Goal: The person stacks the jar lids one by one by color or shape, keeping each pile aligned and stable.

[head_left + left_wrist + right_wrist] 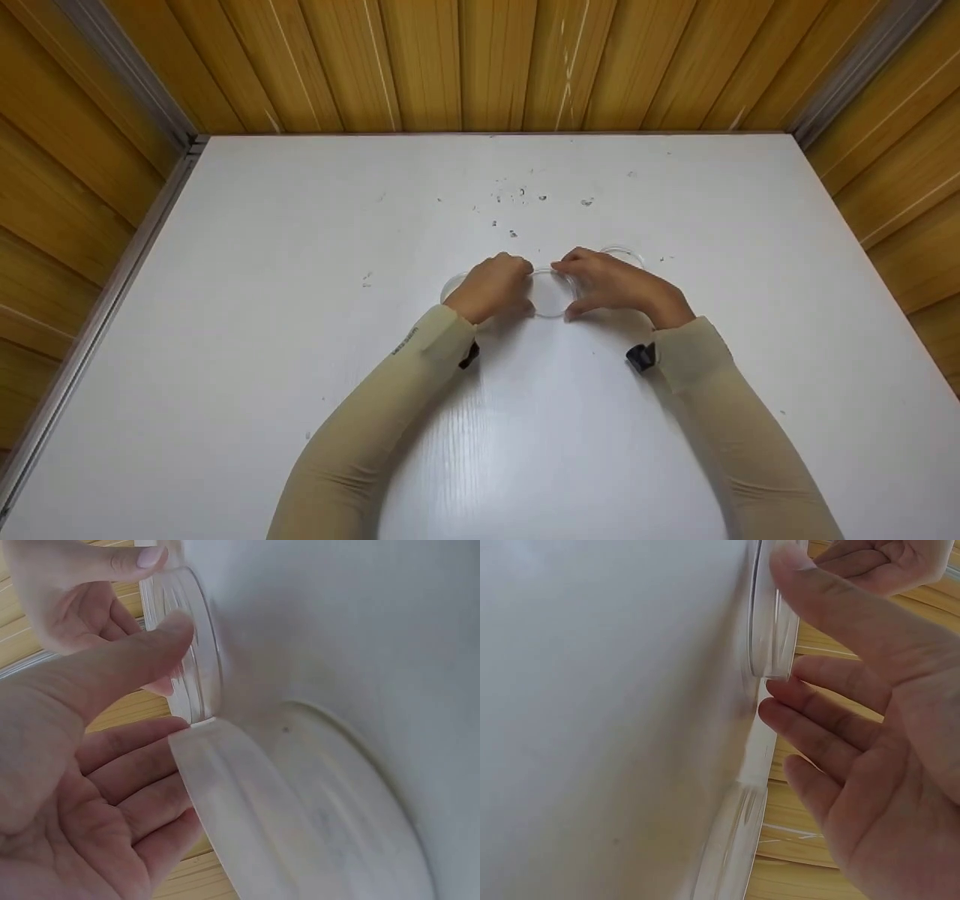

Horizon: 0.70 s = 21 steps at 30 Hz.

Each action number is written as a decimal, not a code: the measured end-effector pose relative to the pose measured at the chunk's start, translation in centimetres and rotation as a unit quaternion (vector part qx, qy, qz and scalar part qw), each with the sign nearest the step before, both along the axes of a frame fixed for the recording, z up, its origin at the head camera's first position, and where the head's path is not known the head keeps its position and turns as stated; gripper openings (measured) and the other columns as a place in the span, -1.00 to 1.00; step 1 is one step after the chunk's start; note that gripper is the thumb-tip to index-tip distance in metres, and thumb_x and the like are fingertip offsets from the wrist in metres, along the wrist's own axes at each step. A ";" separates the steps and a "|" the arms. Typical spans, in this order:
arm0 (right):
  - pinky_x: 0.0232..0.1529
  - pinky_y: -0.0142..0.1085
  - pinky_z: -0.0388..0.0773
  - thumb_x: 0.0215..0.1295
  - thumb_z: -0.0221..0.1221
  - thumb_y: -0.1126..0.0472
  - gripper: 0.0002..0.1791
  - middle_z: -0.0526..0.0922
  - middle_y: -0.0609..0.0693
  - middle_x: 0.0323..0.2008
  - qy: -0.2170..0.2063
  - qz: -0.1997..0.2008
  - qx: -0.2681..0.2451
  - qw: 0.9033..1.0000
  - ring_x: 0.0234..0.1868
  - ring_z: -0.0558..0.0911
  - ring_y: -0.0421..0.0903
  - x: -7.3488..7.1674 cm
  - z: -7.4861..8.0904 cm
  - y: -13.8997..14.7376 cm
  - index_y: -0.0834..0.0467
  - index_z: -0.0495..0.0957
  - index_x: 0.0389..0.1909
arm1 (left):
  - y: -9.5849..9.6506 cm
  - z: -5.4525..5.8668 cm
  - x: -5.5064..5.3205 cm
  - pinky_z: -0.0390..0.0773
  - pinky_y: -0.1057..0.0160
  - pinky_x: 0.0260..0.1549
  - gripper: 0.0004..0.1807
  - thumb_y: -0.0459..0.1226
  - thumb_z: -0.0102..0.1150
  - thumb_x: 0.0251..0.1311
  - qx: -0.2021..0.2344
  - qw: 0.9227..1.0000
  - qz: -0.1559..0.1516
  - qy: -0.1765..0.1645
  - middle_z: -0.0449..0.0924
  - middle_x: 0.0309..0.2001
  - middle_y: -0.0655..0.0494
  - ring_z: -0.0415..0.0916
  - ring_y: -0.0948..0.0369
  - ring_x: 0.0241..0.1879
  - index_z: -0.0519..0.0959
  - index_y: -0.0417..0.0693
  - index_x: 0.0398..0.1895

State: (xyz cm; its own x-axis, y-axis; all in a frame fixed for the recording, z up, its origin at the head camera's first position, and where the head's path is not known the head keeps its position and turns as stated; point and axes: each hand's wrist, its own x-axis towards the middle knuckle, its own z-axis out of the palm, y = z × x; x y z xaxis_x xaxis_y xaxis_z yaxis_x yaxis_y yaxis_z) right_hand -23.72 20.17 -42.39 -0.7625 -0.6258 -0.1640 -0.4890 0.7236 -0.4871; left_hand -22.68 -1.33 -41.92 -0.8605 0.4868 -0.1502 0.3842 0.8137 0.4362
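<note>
A clear round petri dish [553, 294] lies on the white table between both hands. My left hand [495, 289] holds its left side, thumb at the near edge and fingers at the far edge. From the right, my right hand [611, 281] grips the same dish in a like way. The right wrist view shows that thumb against the dish's wall [765, 622]. A second clear dish [451, 286] is partly hidden behind the left hand and looms large in the left wrist view. Behind the right hand, a third dish [622, 255] shows only its far rim.
The white table [225, 360] has small dark marks and chips [513, 233] beyond the hands. Wood-patterned panels [487, 67] rise along its back and both sides, with metal strips [169, 97] at the corners.
</note>
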 end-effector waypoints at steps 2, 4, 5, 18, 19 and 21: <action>0.23 -0.02 0.39 -0.05 0.47 0.05 -0.10 0.46 0.16 0.18 0.002 0.001 0.002 1.000 0.17 0.48 0.09 0.0 0.0 0.0 0.25 0.35 0.33 | 0.0 0.1 0.0 0.56 0.16 -0.10 -0.51 -0.26 0.48 -0.09 0.000 1.000 0.001 -0.005 0.67 -0.13 0.02 0.53 0.13 -0.14 0.62 -0.17 -0.01; 0.27 -0.01 0.36 -0.05 0.46 0.03 -0.08 0.44 0.16 0.22 0.002 0.001 0.003 1.000 0.22 0.45 0.10 0.0 0.1 0.1 0.25 0.32 0.35 | 0.0 0.3 0.0 0.55 0.14 -0.01 -0.41 -0.26 0.47 -0.08 0.000 1.000 0.003 -0.016 0.65 -0.02 0.01 0.53 0.11 -0.02 0.56 -0.15 0.11; 0.29 0.00 0.35 -0.05 0.46 0.02 -0.07 0.42 0.16 0.25 0.002 0.000 0.004 1.000 0.25 0.44 0.10 0.0 0.2 0.1 0.24 0.31 0.35 | 0.0 0.4 0.0 0.54 0.13 0.03 -0.35 -0.25 0.47 -0.08 0.001 1.000 0.003 -0.021 0.63 0.03 0.02 0.52 0.10 0.04 0.53 -0.13 0.18; 0.42 0.08 0.11 0.02 0.43 0.04 -0.04 0.22 0.15 0.43 -0.038 -0.052 -0.031 0.997 0.45 0.17 0.14 -0.1 1.1 2.3 0.16 0.19 0.43 | 1.3 0.7 -0.6 0.19 0.14 0.40 -0.10 -0.15 0.42 0.04 0.044 0.999 -0.004 -0.013 0.20 0.44 -0.02 0.15 0.07 0.44 0.19 -0.08 0.45; 0.43 0.08 0.10 0.03 0.42 0.04 -0.03 0.20 0.15 0.44 -0.040 -0.057 -0.028 0.997 0.46 0.16 0.15 -0.1 1.1 2.6 0.16 0.18 0.44 | 1.4 0.8 -0.7 0.17 0.14 0.41 -0.09 -0.14 0.41 0.05 0.047 0.999 -0.003 -0.012 0.19 0.45 -0.02 0.13 0.07 0.45 0.18 -0.08 0.45; 0.43 0.08 0.08 0.02 0.43 0.03 -0.01 0.17 0.15 0.45 -0.044 -0.067 -0.022 0.997 0.47 0.13 0.15 -0.2 1.3 3.1 0.15 0.16 0.45 | 1.7 0.8 -0.8 0.15 0.13 0.42 -0.08 -0.13 0.41 0.05 0.050 0.999 -0.002 -0.013 0.17 0.46 -0.01 0.10 0.08 0.46 0.17 -0.07 0.46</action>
State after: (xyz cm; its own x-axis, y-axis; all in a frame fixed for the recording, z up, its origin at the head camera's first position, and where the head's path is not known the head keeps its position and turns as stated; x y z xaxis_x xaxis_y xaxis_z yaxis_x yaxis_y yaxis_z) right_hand -23.91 23.28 -41.04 -0.8234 -0.5280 -0.2080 -0.3443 0.7561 -0.5565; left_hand -23.45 0.38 -41.12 -0.8551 0.5039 -0.1220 0.3753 0.7640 0.5249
